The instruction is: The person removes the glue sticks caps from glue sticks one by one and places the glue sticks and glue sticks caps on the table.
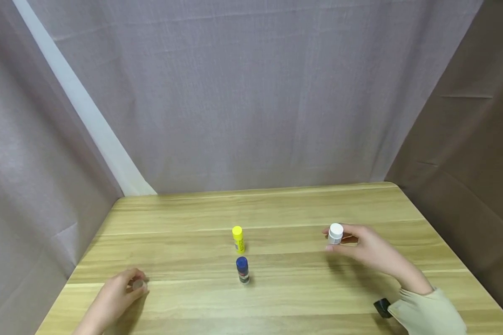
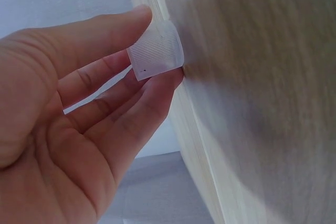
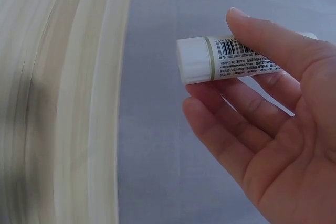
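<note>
My left hand (image 1: 119,293) pinches a small translucent ribbed cap (image 2: 157,51) between thumb and fingers at the table's left side. The cap's end is close to the wood; whether it touches is hard to tell. On the right, my other hand (image 1: 373,251) holds a white glue stick (image 3: 236,59) upright above the tabletop, its shadow falling apart below. Barcode and small print show on its label in the right wrist view. Between the hands stand a yellow glue stick (image 1: 238,239) and, nearer to me, a stick with a dark blue cap (image 1: 243,270).
The wooden table (image 1: 297,293) has a light striped grain. Grey cloth (image 1: 251,102) hangs behind it and along the left, and a darker brown cloth (image 1: 465,186) along the right. Beside the right sleeve (image 1: 429,311) is a small black object (image 1: 383,307).
</note>
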The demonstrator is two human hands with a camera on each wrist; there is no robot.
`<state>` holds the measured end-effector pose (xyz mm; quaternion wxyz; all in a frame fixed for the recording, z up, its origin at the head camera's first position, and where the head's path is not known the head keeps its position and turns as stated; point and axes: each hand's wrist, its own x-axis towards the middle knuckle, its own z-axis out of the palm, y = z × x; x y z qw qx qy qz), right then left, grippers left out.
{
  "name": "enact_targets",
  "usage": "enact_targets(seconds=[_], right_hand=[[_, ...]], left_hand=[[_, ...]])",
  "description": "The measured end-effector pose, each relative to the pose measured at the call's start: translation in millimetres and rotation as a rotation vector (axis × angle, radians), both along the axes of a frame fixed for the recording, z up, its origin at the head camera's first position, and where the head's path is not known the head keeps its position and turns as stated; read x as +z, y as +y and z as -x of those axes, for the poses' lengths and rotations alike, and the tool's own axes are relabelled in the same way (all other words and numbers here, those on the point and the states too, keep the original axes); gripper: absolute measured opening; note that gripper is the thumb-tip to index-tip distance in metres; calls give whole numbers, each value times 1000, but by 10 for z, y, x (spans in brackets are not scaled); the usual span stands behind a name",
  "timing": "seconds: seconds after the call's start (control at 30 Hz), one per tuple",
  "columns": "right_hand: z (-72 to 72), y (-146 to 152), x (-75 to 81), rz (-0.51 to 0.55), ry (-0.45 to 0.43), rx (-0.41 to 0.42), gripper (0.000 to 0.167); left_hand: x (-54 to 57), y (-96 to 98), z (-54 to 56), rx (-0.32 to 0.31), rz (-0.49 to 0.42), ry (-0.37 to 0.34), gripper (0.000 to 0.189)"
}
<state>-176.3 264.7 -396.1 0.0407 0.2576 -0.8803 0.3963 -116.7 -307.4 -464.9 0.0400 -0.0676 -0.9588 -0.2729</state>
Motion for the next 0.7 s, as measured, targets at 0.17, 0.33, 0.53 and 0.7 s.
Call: enact_targets(seconds=[0.17, 0.33, 0.53, 0.7], right_hand=[[-48, 101, 6, -22, 19, -26, 29], [-84, 179, -36, -31, 35, -44, 28], [-120, 227, -66, -34, 2, -61, 29], [-121, 267, -125, -49, -8, -52, 27]], left_hand=[[5, -16, -36, -4, -11, -26, 19], [-4, -20, -25, -8, -11, -6, 20], [-18, -10, -4, -2, -12, 1, 20], [-26, -1, 0, -1, -20, -5, 20]])
